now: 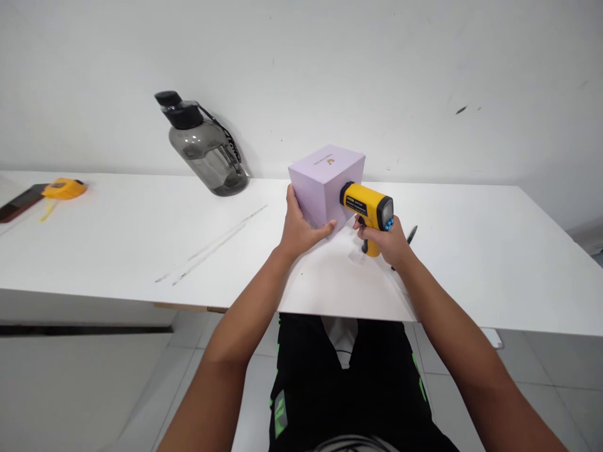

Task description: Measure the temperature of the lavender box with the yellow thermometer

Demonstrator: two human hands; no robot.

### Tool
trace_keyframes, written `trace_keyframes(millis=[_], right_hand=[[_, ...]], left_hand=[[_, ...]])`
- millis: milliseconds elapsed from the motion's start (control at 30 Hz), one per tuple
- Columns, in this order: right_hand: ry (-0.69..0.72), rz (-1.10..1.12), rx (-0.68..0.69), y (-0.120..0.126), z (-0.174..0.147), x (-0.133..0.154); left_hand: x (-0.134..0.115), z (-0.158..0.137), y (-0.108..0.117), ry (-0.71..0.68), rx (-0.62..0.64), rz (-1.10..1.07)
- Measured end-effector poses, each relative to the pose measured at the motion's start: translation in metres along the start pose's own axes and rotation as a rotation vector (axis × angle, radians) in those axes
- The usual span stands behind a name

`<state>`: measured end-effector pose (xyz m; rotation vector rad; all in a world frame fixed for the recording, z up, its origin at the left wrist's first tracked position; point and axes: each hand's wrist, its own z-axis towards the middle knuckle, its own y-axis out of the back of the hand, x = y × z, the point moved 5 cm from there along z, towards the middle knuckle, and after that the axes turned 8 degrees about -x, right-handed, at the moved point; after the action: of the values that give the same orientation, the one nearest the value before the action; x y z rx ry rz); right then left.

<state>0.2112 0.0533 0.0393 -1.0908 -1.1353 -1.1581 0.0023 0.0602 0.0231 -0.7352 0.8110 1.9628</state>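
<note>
A lilac box (309, 194) with a small gold mark on top stands on the white table in front of me. My left hand (301, 229) grips its near left side, fingers along the left face and thumb across the lower front corner. In my right hand (389, 242) is a yellow and black infrared thermometer (367, 199), held by its handle with a finger near the trigger. Its front end points at the box's right face, very close to it; whether they touch I cannot tell. A dark pen (412, 235) lies partly hidden behind my right hand.
Against the wall leans a grey see-through water bottle (202, 144) with a black cap. At the far left are a yellow tape measure (65, 188) and a dark, flat long object (21, 202). The white table's (490, 263) front edge runs before my legs.
</note>
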Motion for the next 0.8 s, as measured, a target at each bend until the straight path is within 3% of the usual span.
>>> trace_keyframes(millis=[800], right_hand=[[0.019,-0.028,-0.005,-0.0013,-0.0006,0.0004]], left_hand=[[0.0,0.0002,0.0002,0.019,-0.008,0.002]])
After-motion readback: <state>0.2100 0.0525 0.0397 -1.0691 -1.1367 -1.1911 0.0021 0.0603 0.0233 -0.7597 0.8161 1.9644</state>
